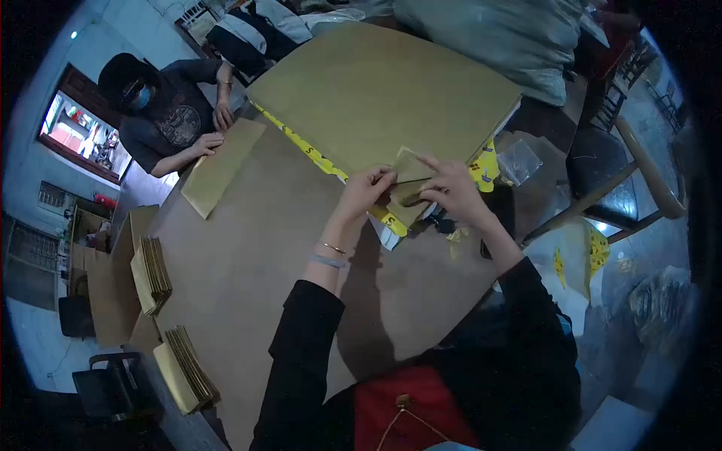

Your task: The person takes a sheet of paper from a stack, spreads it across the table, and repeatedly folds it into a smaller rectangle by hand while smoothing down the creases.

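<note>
A large sheet of brown paper (pixel 383 90) covers the far side of the table, with yellow printed edging along its near borders. At its near corner, a small flap of brown paper (pixel 411 167) is raised between my hands. My left hand (pixel 362 194) pinches the flap's left side between thumb and fingers. My right hand (pixel 457 189) has its fingers closed on the flap's right side. Whether the flap belongs to the large sheet or is a separate piece, I cannot tell. Small dark objects (pixel 444 223) lie just below my right hand.
Across the table a person (pixel 177 113) presses on a long brown paper strip (pixel 222 169). Two bundles of folded brown paper (pixel 153 276) (pixel 188 368) stand along the left edge. A clear plastic bag (pixel 519 161) lies right of the sheet. A wooden chair (pixel 639 173) stands at right.
</note>
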Demonstrator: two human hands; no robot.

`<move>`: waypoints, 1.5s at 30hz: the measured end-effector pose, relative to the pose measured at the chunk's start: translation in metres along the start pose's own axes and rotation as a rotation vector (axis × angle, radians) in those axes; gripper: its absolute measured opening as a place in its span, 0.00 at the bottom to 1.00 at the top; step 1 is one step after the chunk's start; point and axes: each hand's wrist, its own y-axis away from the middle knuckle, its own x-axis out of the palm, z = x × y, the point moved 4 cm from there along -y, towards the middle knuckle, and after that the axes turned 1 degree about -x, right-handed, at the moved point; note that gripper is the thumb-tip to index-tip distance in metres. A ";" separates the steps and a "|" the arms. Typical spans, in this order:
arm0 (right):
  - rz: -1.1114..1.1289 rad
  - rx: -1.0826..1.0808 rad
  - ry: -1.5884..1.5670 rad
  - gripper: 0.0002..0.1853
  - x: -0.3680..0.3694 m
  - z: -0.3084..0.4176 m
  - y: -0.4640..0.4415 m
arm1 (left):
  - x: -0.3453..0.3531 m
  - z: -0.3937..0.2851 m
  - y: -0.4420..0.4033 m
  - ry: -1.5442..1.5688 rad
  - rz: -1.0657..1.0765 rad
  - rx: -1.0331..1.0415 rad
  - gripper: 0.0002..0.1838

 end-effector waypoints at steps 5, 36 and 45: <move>-0.035 0.044 -0.199 0.09 -0.002 -0.003 -0.005 | 0.004 0.011 -0.010 0.155 0.002 0.113 0.12; -0.585 -0.182 0.148 0.13 -0.001 0.028 -0.002 | 0.013 -0.008 0.005 0.169 -0.064 -0.024 0.12; -0.127 -0.011 0.258 0.23 0.062 0.037 0.035 | -0.004 0.005 -0.014 0.225 -0.372 -0.124 0.26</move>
